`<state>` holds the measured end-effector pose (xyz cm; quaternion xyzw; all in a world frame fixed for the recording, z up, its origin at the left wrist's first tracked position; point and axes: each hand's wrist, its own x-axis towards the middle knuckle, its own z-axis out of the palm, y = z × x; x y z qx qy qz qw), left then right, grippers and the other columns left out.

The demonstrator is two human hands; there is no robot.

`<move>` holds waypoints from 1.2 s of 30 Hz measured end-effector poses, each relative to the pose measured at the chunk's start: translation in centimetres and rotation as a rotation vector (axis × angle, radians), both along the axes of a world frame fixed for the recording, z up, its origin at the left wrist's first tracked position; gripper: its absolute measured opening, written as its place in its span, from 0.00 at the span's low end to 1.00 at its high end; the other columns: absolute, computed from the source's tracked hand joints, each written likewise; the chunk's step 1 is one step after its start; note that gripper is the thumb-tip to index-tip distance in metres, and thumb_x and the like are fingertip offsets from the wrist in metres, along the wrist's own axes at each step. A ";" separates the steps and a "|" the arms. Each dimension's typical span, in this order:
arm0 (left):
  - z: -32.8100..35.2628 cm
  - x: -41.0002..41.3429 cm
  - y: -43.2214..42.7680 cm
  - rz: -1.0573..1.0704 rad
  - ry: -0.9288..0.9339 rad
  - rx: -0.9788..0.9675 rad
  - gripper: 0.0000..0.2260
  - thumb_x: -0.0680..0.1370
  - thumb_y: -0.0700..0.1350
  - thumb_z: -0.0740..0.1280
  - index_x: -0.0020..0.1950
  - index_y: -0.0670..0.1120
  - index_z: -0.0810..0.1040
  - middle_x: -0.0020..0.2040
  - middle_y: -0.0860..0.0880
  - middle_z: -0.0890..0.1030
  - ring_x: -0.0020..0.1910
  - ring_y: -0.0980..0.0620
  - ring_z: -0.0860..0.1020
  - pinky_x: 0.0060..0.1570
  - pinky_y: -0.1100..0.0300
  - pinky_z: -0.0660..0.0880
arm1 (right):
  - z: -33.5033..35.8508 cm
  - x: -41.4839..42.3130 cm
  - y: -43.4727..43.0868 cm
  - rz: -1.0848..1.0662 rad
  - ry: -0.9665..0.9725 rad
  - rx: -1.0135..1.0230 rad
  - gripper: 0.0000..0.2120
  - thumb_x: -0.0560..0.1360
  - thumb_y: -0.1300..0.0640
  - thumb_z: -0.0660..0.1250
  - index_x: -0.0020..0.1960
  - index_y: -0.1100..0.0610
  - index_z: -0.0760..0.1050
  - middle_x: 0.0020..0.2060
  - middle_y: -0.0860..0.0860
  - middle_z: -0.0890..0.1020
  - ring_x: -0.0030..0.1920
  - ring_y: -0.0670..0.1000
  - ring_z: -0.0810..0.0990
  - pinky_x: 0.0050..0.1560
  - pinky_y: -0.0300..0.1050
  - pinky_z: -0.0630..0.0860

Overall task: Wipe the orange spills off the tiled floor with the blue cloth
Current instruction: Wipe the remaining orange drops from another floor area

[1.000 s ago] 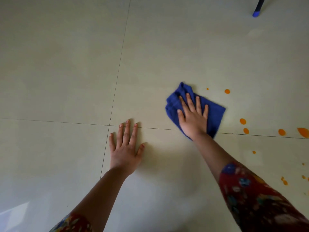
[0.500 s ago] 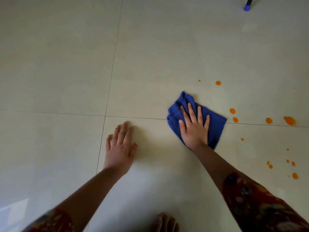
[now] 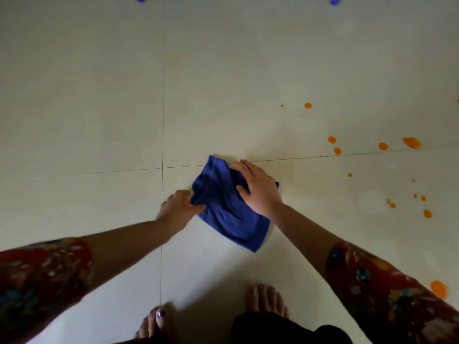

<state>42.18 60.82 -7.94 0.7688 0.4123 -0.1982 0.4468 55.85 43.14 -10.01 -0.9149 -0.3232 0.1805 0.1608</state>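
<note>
Over comes the left hand (image 3: 177, 209): a second ago it lay flat on the tiles well left of the cloth, and now it sits at the left edge of the soft, rumpled blue cloth (image 3: 231, 219), thumb and curled fingers pinching the fabric there. Right hand (image 3: 258, 188) is on top, palm down, fingers straight and together, pressing the cloth's upper right part and pointing up and to the left. That cloth has come nearer the person and is spread wider than before, lying flat on the pale, glossy tiled floor (image 3: 99, 95), just right of the vertical grout line (image 3: 162, 120), with its top corner touching the horizontal one. Both forearms reach in from the bottom corners, each in a red flower-patterned sleeve (image 3: 44, 269). Out to the right, well apart from the cloth, the round orange spills (image 3: 411, 142) are scattered in drops and blots on either side of the horizontal grout line, with one bigger blot (image 3: 439, 289) just beside the right sleeve. Down at the bottom edge, two bare feet (image 3: 265, 301) with dark-painted toenails stand on the tiles. Up at the very top, two small blue-capped leg tips (image 3: 334, 1) poke in; what they belong to is cut off.
</note>
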 end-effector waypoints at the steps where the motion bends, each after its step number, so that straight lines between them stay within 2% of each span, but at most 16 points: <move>1: -0.6 0.2 -0.7 -0.039 0.007 0.044 0.27 0.67 0.56 0.73 0.63 0.50 0.71 0.53 0.50 0.74 0.59 0.44 0.72 0.51 0.52 0.71 | 0.2 -0.1 -0.4 -0.018 0.010 -0.088 0.29 0.78 0.50 0.62 0.77 0.49 0.57 0.72 0.49 0.67 0.66 0.56 0.70 0.62 0.53 0.71; 3: -0.9 0.7 -1.9 -0.136 0.062 0.163 0.26 0.69 0.54 0.73 0.62 0.49 0.70 0.57 0.49 0.68 0.62 0.44 0.67 0.54 0.53 0.69 | 0.8 -0.7 -1.4 -0.203 0.137 -0.110 0.22 0.77 0.49 0.64 0.69 0.51 0.67 0.60 0.51 0.77 0.56 0.57 0.77 0.50 0.49 0.75; 4: -0.9 1.1 -2.2 -0.174 0.063 0.207 0.22 0.70 0.53 0.72 0.60 0.48 0.71 0.58 0.49 0.67 0.61 0.44 0.67 0.55 0.53 0.68 | 1.5 -1.2 -2.3 -0.306 0.237 -0.060 0.15 0.76 0.49 0.65 0.60 0.53 0.73 0.50 0.50 0.80 0.51 0.56 0.79 0.45 0.46 0.74; 6: -0.8 1.8 -2.7 -0.178 -0.051 0.172 0.11 0.72 0.49 0.69 0.50 0.46 0.74 0.53 0.48 0.70 0.54 0.44 0.71 0.48 0.54 0.69 | 3.2 -1.8 -4.5 -0.475 0.456 0.124 0.09 0.75 0.50 0.69 0.47 0.56 0.74 0.40 0.49 0.79 0.44 0.52 0.79 0.39 0.42 0.71; 8: -0.4 2.3 -3.1 -0.039 -0.240 -0.192 0.05 0.74 0.44 0.67 0.43 0.45 0.72 0.45 0.47 0.75 0.46 0.46 0.74 0.42 0.56 0.70 | 5.7 -2.7 -6.8 -0.625 0.625 0.317 0.10 0.75 0.54 0.70 0.49 0.58 0.72 0.42 0.51 0.80 0.44 0.52 0.79 0.40 0.42 0.73; 11: 0.2 3.2 -3.2 0.085 -0.347 -0.621 0.04 0.79 0.42 0.63 0.48 0.42 0.74 0.43 0.47 0.79 0.46 0.48 0.76 0.46 0.58 0.75 | 9.2 -3.8 -9.7 -0.773 0.769 0.538 0.17 0.75 0.59 0.70 0.60 0.52 0.69 0.51 0.53 0.83 0.46 0.52 0.83 0.40 0.42 0.79; 14: 0.3 4.0 -3.7 0.157 -0.297 -0.857 0.28 0.73 0.54 0.70 0.69 0.44 0.71 0.60 0.46 0.80 0.56 0.49 0.80 0.55 0.54 0.78 | 11.3 -4.9 -11.7 -0.706 0.776 0.599 0.32 0.74 0.66 0.70 0.67 0.39 0.64 0.52 0.50 0.84 0.50 0.51 0.84 0.43 0.43 0.81; 18: 0.8 3.3 -6.2 0.077 -0.253 -0.988 0.47 0.65 0.46 0.79 0.76 0.60 0.54 0.68 0.47 0.72 0.63 0.47 0.76 0.62 0.51 0.74 | 11.8 -5.8 -12.2 -0.683 0.709 0.529 0.29 0.72 0.66 0.72 0.67 0.42 0.72 0.55 0.50 0.79 0.57 0.53 0.80 0.51 0.46 0.82; 20: 1.1 3.2 -7.6 -0.083 -0.256 -0.903 0.54 0.60 0.42 0.81 0.75 0.65 0.52 0.70 0.50 0.66 0.67 0.49 0.71 0.64 0.49 0.73 | 11.8 -5.8 -12.2 -0.669 0.683 0.450 0.27 0.71 0.64 0.74 0.66 0.45 0.73 0.56 0.48 0.79 0.57 0.52 0.80 0.54 0.48 0.81; 22: 1.3 3.4 -8.4 -0.234 -0.266 -0.747 0.53 0.60 0.38 0.81 0.74 0.66 0.56 0.71 0.54 0.63 0.69 0.51 0.65 0.66 0.48 0.71 | 12.0 -5.4 -12.7 -0.548 0.480 0.159 0.27 0.71 0.59 0.74 0.67 0.45 0.71 0.57 0.44 0.78 0.56 0.48 0.78 0.59 0.45 0.77; 24: 1.6 4.0 -8.8 -0.352 -0.288 -0.660 0.43 0.61 0.35 0.79 0.69 0.63 0.67 0.69 0.53 0.69 0.67 0.50 0.70 0.63 0.53 0.74 | 12.0 -5.4 -13.4 -0.468 0.262 -0.132 0.26 0.71 0.55 0.72 0.67 0.44 0.70 0.54 0.44 0.77 0.54 0.48 0.76 0.56 0.43 0.74; 27: 2.9 5.1 -9.9 -0.593 -0.313 -0.498 0.26 0.67 0.34 0.73 0.60 0.57 0.79 0.58 0.53 0.77 0.57 0.52 0.77 0.52 0.61 0.76 | 12.1 -5.8 -15.0 -0.480 0.173 -0.230 0.13 0.72 0.50 0.71 0.55 0.45 0.75 0.48 0.46 0.78 0.49 0.49 0.76 0.47 0.43 0.72; 30: 4.3 6.8 -11.4 -0.864 -0.281 -0.250 0.14 0.70 0.37 0.72 0.53 0.51 0.83 0.53 0.55 0.77 0.52 0.51 0.78 0.44 0.66 0.73 | 11.3 -6.2 -18.3 -0.411 0.131 -0.212 0.07 0.73 0.46 0.69 0.50 0.45 0.77 0.59 0.46 0.74 0.60 0.50 0.72 0.56 0.47 0.73; 32: 5.1 7.8 -12.1 -1.029 -0.302 -0.077 0.07 0.72 0.42 0.73 0.49 0.49 0.84 0.63 0.54 0.70 0.59 0.52 0.74 0.48 0.65 0.69 | 10.7 -6.3 -20.4 -0.399 0.186 -0.120 0.05 0.75 0.48 0.68 0.50 0.46 0.76 0.65 0.45 0.71 0.63 0.49 0.70 0.62 0.49 0.71; 34: 5.7 9.4 -13.5 -1.175 -0.330 0.001 0.04 0.72 0.45 0.73 0.46 0.48 0.82 0.75 0.51 0.62 0.69 0.52 0.68 0.54 0.63 0.66 | 10.4 -6.3 -22.7 -0.502 0.342 0.112 0.03 0.77 0.53 0.67 0.50 0.49 0.75 0.57 0.45 0.78 0.55 0.47 0.76 0.57 0.48 0.73; 36: 6.4 10.7 -14.6 -1.221 -0.304 -0.045 0.05 0.74 0.47 0.72 0.47 0.48 0.81 0.71 0.51 0.71 0.67 0.50 0.71 0.56 0.59 0.69 | 10.1 -6.3 -24.3 -0.649 0.460 0.384 0.05 0.78 0.57 0.67 0.53 0.51 0.74 0.49 0.48 0.82 0.49 0.48 0.80 0.51 0.47 0.76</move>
